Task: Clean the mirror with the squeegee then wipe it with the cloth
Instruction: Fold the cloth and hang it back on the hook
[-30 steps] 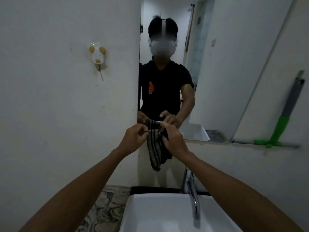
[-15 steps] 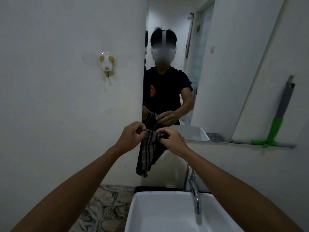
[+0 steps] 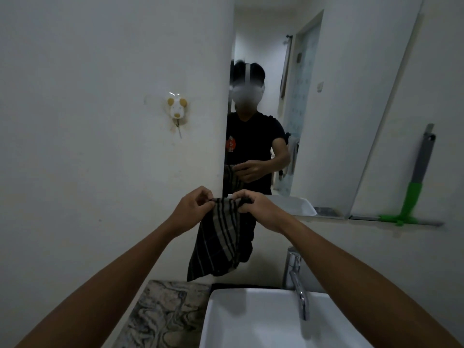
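A dark striped cloth (image 3: 221,242) hangs spread out in front of me, just below the mirror's lower left corner. My left hand (image 3: 193,209) pinches its top left edge and my right hand (image 3: 261,209) pinches its top right edge. The mirror (image 3: 339,109) fills the wall ahead and to the right, showing a person in a black shirt. The squeegee (image 3: 414,187), grey handle and green head, leans upright on the narrow ledge (image 3: 364,218) at the right, away from both hands.
A white basin (image 3: 251,322) with a chrome tap (image 3: 298,287) sits directly below my arms. A marbled counter (image 3: 163,315) lies to its left. A small dog-shaped hook (image 3: 177,109) is stuck on the white wall at the left.
The cloth was bunched between my hands; now it is opened out and hangs wider and lower. My view has tilted down, so the mirror and hook sit lower in frame.
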